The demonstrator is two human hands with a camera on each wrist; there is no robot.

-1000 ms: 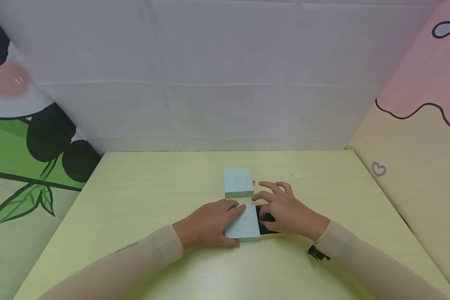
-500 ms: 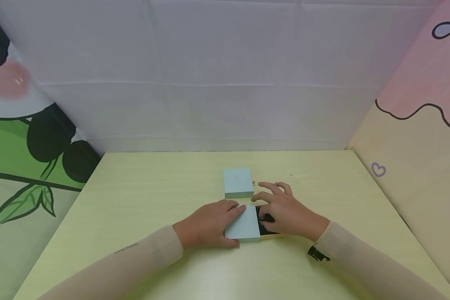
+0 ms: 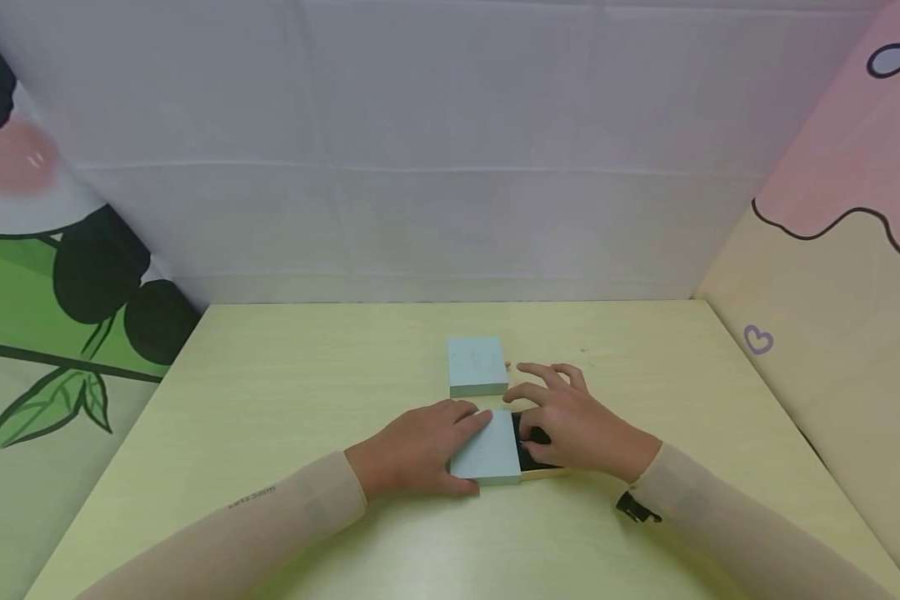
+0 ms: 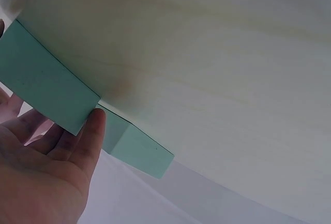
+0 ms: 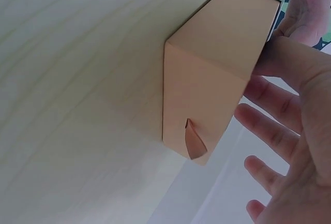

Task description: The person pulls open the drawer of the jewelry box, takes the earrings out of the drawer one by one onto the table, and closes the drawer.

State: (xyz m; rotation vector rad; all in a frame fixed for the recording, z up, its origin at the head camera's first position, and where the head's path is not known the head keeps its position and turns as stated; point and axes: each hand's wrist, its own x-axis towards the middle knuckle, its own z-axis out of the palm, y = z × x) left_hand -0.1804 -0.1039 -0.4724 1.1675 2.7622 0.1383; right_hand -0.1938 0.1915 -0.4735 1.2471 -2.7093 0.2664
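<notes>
My left hand holds a light blue sliding gift box on the table, thumb along its near side and fingers over the top and far side. From the box's right end a drawer with a tan outside and dark inside is pulled partly out. In the right wrist view its tan front carries a small ribbon tab. Thumb and index finger of my right hand dip into the drawer, the other fingers spread above it. What lies between those fingertips is too hidden to tell.
A second light blue box lies just behind the first, a small tan tab at its right side. The pale wood table ends at a white cloth backdrop. Printed panels stand at left and right.
</notes>
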